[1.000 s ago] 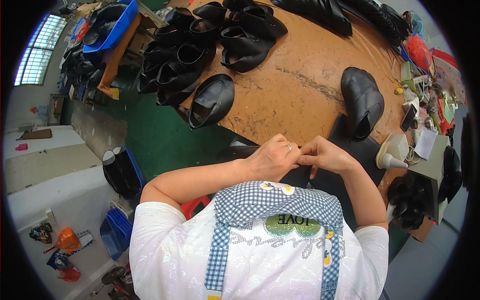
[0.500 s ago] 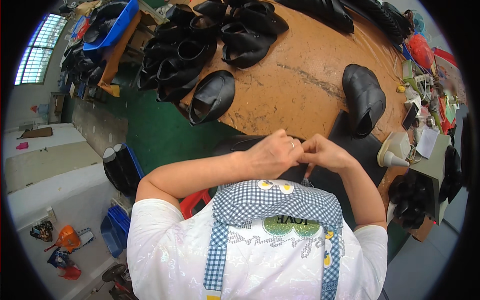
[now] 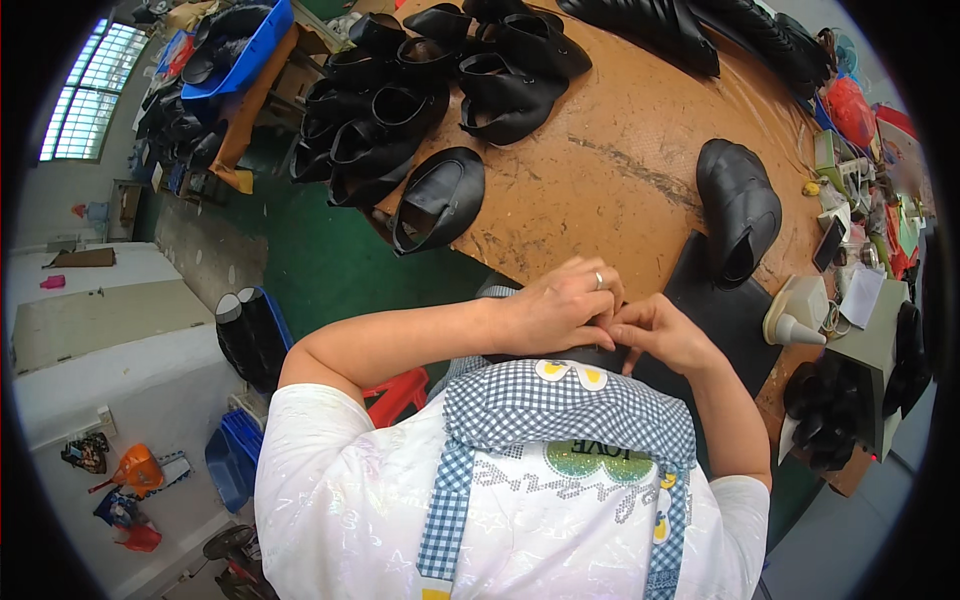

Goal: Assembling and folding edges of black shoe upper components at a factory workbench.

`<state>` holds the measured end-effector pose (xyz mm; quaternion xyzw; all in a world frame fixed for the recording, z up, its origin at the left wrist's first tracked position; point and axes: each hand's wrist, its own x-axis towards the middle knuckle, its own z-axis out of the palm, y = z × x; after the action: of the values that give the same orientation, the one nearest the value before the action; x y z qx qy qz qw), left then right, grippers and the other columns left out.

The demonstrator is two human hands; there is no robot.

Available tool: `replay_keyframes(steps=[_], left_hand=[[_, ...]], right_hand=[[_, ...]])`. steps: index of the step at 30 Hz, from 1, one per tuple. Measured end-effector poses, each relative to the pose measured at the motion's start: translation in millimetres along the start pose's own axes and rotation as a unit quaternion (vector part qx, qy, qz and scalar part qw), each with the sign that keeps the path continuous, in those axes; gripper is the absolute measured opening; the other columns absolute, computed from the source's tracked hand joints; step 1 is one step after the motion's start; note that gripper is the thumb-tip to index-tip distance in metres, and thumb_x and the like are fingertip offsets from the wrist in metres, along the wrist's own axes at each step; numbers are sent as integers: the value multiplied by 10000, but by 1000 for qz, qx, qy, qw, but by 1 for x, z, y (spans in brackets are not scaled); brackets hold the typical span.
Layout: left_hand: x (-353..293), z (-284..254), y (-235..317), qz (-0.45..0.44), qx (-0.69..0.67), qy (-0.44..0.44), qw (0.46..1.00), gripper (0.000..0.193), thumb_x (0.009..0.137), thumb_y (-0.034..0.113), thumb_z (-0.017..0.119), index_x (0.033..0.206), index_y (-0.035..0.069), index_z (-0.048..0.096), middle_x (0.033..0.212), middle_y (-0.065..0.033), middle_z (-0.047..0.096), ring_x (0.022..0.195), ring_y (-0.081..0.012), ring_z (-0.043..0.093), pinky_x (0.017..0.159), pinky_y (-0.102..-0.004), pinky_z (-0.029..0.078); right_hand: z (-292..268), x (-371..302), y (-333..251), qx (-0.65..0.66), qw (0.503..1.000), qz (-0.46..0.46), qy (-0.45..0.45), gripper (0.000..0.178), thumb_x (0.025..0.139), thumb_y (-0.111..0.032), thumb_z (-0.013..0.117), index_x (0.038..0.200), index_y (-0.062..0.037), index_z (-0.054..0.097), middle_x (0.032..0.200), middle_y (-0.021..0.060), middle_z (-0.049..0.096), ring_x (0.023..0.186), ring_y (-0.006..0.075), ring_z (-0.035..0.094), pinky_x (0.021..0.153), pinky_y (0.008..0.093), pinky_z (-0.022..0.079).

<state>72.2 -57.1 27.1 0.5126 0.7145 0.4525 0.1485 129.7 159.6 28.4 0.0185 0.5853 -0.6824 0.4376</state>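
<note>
Both left hand (image 3: 562, 309) and right hand (image 3: 668, 334) have fingers (image 3: 592, 338) pinching a black piece (image 3: 592, 355).

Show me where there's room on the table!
The table is bare in the middle, between shoe tops on the left, the black bundle on the right and the left hand in front. It's crowded far left and around the bottle at right.

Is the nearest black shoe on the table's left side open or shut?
Open: the black shoe upper has a wide hole showing its inside.
</note>
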Motion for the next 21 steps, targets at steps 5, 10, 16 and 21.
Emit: replay_keyframes(steps=[5,10,16,21], left_hand=[[-6,15,-1,11,-45,53,998,194,740,136,750,792,32,595,1011,-77,589,986,-271,566,845,-399,460],[-7,14,-3,108,81,54,989,244,694,172,747,866,22,660,1097,-77,609,1049,-282,566,875,-429,458],[-22,-21,2,-41,118,-16,992,560,659,150,796,1180,80,604,1323,-109,521,1233,-319,471,1009,-444,388],[-81,-41,-56,-319,286,225,875,314,863,147,663,1118,-20,588,1215,-179,575,1143,-354,510,986,-415,409]], right_hand=[[-4,-2,2,19,1000,14,8,231,943,-168,614,972,48,689,843,55,665,687,116,624,572,250,561],[-6,9,9,14,999,28,-8,238,925,-176,637,966,52,693,818,55,681,642,104,615,532,247,549],[-10,5,11,-103,955,-64,271,211,902,-143,641,768,20,629,647,11,591,531,79,569,455,225,448],[-38,-1,35,-249,648,-214,687,171,882,-103,649,777,27,610,623,120,578,481,150,527,480,287,413]])
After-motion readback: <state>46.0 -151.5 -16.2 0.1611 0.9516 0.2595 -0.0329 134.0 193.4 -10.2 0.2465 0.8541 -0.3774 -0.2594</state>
